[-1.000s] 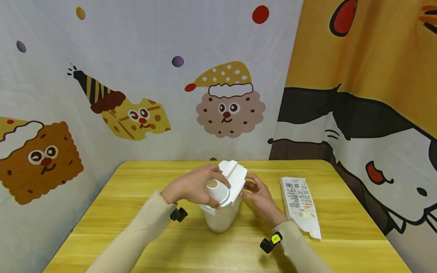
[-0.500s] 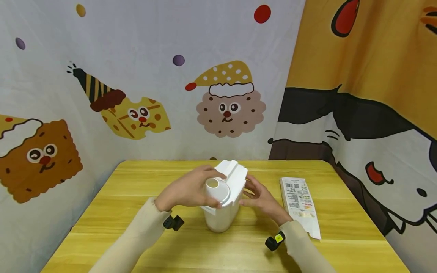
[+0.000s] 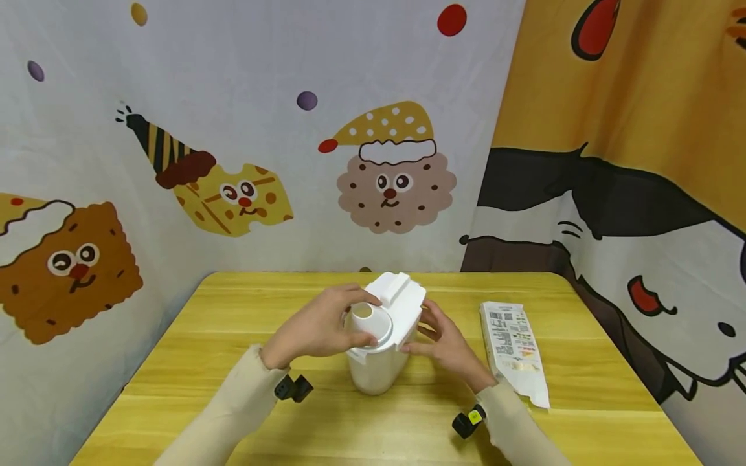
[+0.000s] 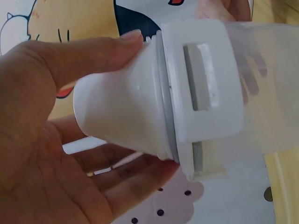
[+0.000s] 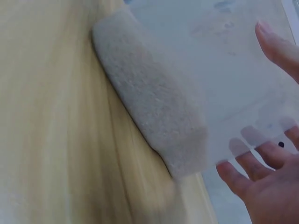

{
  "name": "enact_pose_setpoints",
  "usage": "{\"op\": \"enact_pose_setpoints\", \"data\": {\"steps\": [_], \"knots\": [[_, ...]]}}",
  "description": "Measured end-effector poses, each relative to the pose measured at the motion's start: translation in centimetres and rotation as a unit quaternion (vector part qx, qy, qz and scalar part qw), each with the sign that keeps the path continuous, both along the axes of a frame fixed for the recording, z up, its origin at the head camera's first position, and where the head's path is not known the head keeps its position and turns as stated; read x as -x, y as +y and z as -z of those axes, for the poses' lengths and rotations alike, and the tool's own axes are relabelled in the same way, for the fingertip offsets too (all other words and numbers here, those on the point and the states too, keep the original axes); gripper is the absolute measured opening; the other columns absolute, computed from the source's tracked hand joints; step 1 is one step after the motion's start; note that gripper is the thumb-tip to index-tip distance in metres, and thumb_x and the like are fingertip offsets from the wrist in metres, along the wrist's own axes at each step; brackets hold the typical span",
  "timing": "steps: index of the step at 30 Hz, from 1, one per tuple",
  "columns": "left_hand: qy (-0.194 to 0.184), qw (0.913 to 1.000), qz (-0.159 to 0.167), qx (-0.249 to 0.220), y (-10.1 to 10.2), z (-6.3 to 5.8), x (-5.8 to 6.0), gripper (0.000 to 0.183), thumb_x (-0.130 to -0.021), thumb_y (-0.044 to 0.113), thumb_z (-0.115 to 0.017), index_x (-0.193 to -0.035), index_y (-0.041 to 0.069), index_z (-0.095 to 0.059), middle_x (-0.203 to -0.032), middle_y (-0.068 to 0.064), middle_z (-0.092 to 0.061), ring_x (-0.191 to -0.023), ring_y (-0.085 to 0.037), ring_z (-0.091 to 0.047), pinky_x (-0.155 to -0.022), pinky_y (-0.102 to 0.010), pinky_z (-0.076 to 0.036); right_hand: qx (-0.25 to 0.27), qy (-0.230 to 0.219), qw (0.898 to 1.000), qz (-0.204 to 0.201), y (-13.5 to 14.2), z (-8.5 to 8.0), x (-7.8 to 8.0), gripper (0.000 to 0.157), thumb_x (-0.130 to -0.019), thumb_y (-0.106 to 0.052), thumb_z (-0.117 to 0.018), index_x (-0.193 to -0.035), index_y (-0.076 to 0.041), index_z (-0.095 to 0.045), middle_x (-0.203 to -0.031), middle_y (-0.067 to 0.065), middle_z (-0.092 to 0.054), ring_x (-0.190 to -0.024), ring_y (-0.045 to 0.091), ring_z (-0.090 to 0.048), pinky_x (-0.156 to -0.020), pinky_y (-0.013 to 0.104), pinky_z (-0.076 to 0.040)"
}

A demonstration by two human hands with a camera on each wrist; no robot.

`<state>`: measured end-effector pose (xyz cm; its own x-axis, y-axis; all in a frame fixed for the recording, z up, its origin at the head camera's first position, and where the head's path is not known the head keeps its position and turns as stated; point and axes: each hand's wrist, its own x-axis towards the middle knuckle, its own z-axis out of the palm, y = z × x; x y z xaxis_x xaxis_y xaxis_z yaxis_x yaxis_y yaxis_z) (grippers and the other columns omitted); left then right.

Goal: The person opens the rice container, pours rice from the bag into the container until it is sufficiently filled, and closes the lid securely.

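A translucent storage container (image 3: 373, 375) stands upright mid-table, with pale rice-like grains (image 5: 145, 79) low inside it. Its white lid (image 3: 410, 304) lies across the mouth and carries a cone-shaped spout (image 4: 126, 102) with a round opening at the top. My left hand (image 3: 317, 323) grips this spout, thumb on the near side and fingers round the far side. My right hand (image 3: 445, 346) holds the container's right side just under the lid, thumb at the near corner and fingertips (image 5: 231, 175) against the far wall.
To the right lies a flattened white printed packet (image 3: 515, 349). The wooden table (image 3: 221, 362) has a back edge against a cartoon-printed cloth (image 3: 256, 71), which also hangs along both sides.
The lid sat askew and tilted a second ago and now lies flat on the container. My right hand loosened slightly, then its thumb came in to the corner. My left hand stays on the spout.
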<state>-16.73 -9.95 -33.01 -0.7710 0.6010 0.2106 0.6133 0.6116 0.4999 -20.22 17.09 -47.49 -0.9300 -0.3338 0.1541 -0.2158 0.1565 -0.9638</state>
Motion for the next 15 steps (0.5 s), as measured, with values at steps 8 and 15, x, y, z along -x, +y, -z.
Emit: {"op": "enact_pose_setpoints", "data": {"steps": [8, 15], "knots": [[-0.038, 0.9983, 0.040, -0.017, -1.2, 0.3, 1.5, 0.048, -0.083, 0.019, -0.086, -0.128, 0.017, -0.068, -0.134, -0.001, -0.066, -0.126, -0.022, -0.061, -0.106, -0.047, -0.052, -0.030, -0.015, 0.996, 0.083, -1.0, -0.3, -1.5, 0.098, -0.071, -0.030, -0.095, -0.151, -0.034, -0.039, -0.144, 0.001, -0.058, -0.137, 0.028, -0.053, -0.116, 0.053, -0.043], [-0.072, 0.9936, 0.084, -0.021, -2.1, 0.2, 2.9, 0.050, -0.085, 0.015, -0.084, -0.131, 0.018, -0.066, -0.136, 0.002, -0.064, -0.131, -0.022, -0.057, -0.110, -0.051, -0.049, -0.053, 0.003, 0.988, 0.147, -2.2, -0.6, -3.2, 0.098, -0.068, -0.037, -0.096, -0.147, -0.030, -0.038, -0.140, 0.003, -0.057, -0.131, 0.025, -0.055, -0.108, 0.052, -0.050]]}}
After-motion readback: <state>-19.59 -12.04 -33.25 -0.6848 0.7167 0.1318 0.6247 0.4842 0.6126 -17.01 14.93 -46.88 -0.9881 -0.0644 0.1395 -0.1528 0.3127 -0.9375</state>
